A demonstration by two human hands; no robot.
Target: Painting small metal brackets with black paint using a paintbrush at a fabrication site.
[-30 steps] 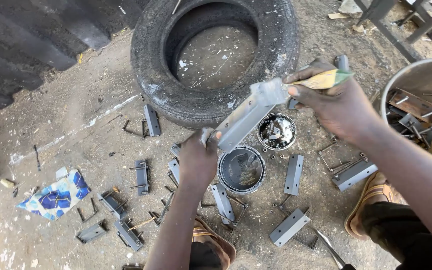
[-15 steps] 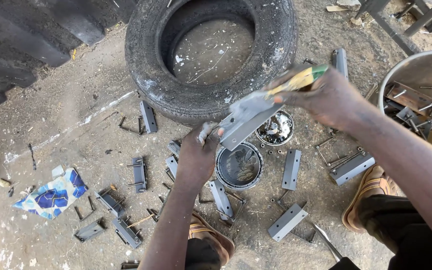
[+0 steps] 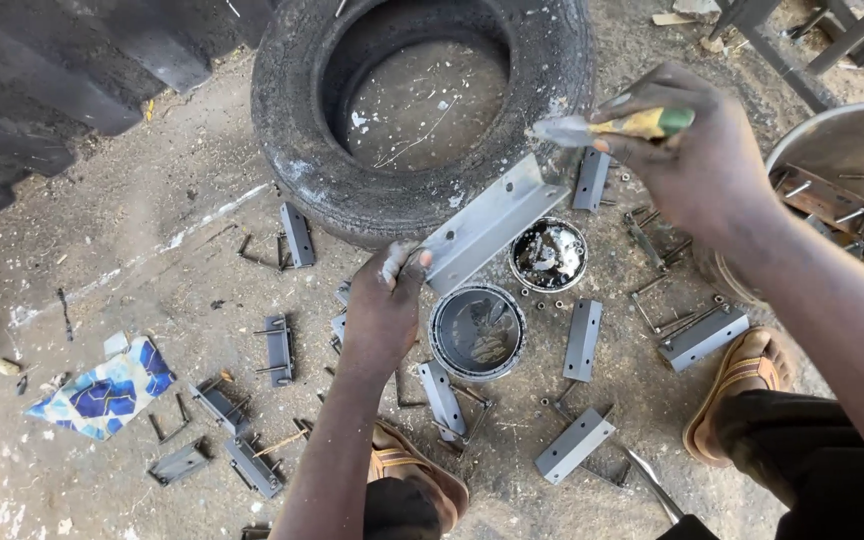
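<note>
My left hand [image 3: 387, 305] grips the lower end of a grey metal angle bracket [image 3: 492, 220], held slanting up to the right above the ground. My right hand [image 3: 697, 160] holds a small paintbrush [image 3: 612, 125] with a yellow and green handle; its grey bristles point left, just above the bracket's upper end. Below the bracket sit an open tin of grey paint [image 3: 477, 330] and its paint-smeared lid [image 3: 548, 253].
An old tyre [image 3: 422, 110] lies on the dirt behind. Several grey painted brackets [image 3: 582, 340] and bolts are scattered around. A metal basin [image 3: 842, 190] with parts stands at the right. A blue patterned cloth [image 3: 102, 385] lies at the left. My sandalled feet [image 3: 742, 385] are below.
The bracket has swung to a flatter slant and lower. My right hand lifted the brush off the bracket's end to just above it.
</note>
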